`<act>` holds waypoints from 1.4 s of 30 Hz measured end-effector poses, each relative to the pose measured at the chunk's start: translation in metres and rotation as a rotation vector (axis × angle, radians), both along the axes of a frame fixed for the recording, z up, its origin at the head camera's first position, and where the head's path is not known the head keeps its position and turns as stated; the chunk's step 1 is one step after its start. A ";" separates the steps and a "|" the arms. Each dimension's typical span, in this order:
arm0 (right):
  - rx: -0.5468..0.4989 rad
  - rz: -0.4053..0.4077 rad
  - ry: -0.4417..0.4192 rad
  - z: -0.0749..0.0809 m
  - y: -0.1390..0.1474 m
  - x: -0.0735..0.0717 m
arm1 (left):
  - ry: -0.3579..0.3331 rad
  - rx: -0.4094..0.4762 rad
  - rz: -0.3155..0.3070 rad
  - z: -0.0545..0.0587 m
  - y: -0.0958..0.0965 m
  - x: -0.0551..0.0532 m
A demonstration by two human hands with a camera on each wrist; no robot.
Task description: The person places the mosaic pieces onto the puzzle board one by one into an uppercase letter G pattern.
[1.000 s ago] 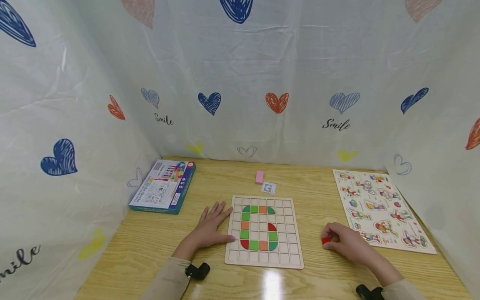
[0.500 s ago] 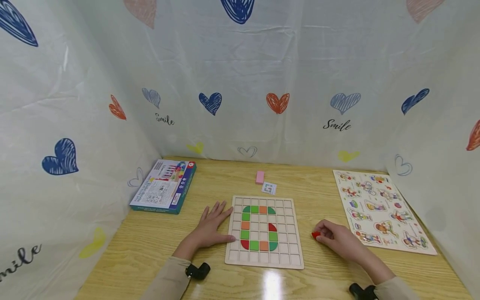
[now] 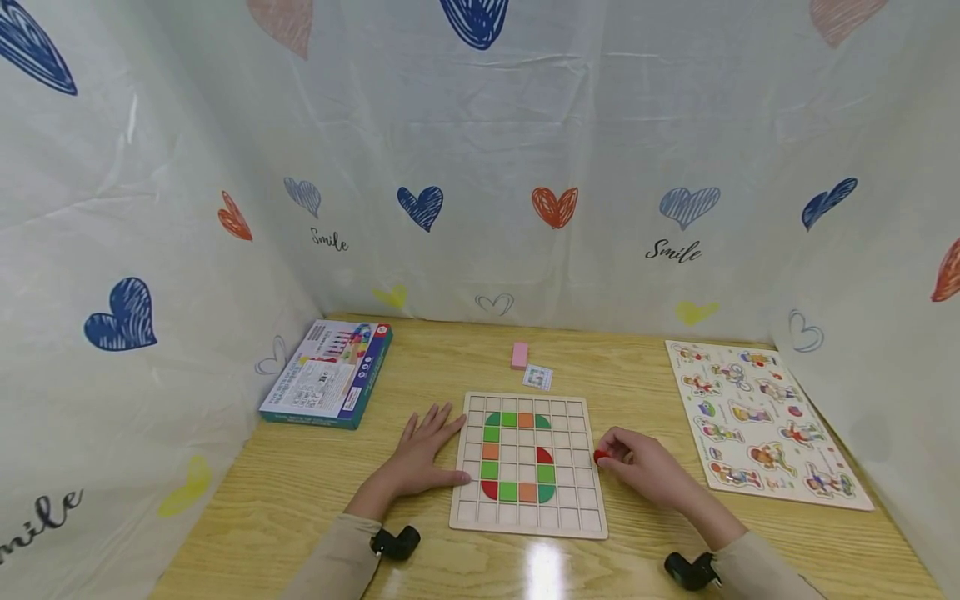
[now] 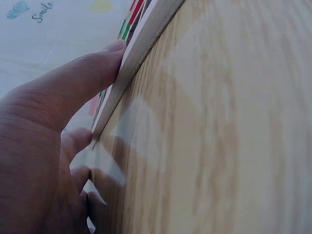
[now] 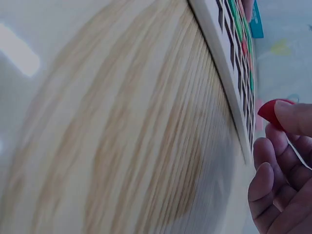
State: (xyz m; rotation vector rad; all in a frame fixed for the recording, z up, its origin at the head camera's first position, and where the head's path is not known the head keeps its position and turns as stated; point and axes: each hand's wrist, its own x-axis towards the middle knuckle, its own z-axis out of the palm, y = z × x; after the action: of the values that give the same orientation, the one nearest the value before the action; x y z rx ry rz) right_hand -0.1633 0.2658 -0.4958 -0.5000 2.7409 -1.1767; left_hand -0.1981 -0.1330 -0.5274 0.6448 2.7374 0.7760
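Note:
A square wooden grid board (image 3: 517,520) lies on the table, with green, orange and red tiles set in some of its cells in a broken ring. My left hand (image 3: 420,458) is spread flat at the board's left side, its thumb and a finger touching the edge, as the left wrist view also shows. Between thumb and fingers of my right hand (image 3: 647,468) is a red quarter-round tile (image 5: 271,113), held just off the board's right edge. A matching red tile (image 3: 544,455) sits in a cell right of the middle.
A boxed set (image 3: 322,375) lies at the back left. Behind the board are a pink block (image 3: 520,356) and a small printed card (image 3: 537,377). A picture puzzle board (image 3: 765,425) lies at the right. A heart-print cloth (image 3: 487,150) walls the table.
My right hand has moved left with the red tile, from beside the picture puzzle to the grid board's right edge. My left hand and the board have stayed put.

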 end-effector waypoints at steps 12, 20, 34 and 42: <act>-0.049 0.050 0.007 -0.004 -0.043 -0.018 | 0.017 0.010 -0.023 -0.005 -0.002 -0.002; -0.040 0.091 0.009 -0.008 -0.067 -0.030 | 0.014 0.017 -0.016 -0.003 -0.002 -0.001; 0.048 0.156 0.029 -0.009 -0.099 -0.038 | 0.010 0.010 -0.013 -0.003 -0.002 -0.001; 0.122 0.185 0.098 -0.010 -0.103 -0.040 | 0.005 0.005 -0.017 -0.002 -0.003 -0.001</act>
State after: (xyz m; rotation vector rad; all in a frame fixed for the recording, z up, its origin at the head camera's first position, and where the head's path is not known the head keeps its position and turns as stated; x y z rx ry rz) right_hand -0.2030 0.1627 -0.5058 -0.7954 2.7527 -0.9593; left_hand -0.1992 -0.1356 -0.5290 0.6711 2.7314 0.7780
